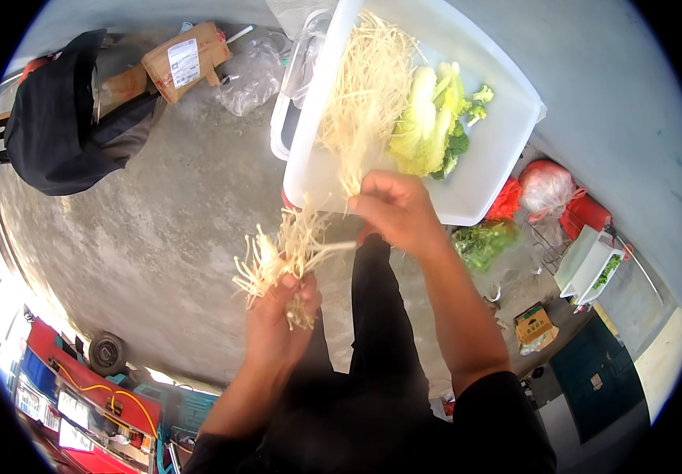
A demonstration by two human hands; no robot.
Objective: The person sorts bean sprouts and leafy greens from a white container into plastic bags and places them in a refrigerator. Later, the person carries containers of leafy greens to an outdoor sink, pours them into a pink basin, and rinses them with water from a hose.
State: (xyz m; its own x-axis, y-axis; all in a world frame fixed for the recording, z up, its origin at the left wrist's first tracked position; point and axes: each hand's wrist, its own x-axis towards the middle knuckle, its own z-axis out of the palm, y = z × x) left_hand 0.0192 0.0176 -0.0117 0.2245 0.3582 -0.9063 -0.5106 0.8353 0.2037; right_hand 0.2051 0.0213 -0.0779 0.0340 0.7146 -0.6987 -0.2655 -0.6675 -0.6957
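Note:
In my left hand (282, 308) is a bunch of enoki mushrooms (278, 257), its pale stems splayed out above my closed fingers. My right hand (392, 207) pinches a thin strand bundle of enoki at the near rim of a white plastic tub (483, 170). Inside the tub a large heap of loose enoki (369, 83) lies on the left. Beside it are yellow-green cabbage leaves (424, 122) and dark broccoli florets (453, 150), with a smaller pale green floret (479, 104) to their right.
Left of the tub are clear plastic bags (250, 83), a cardboard box (187, 62) and a black cloth-covered thing (56, 126). To the right lie leafy greens (485, 243), red and clear bags (546, 189) and a white container (590, 265). A wheel (107, 353) stands at lower left.

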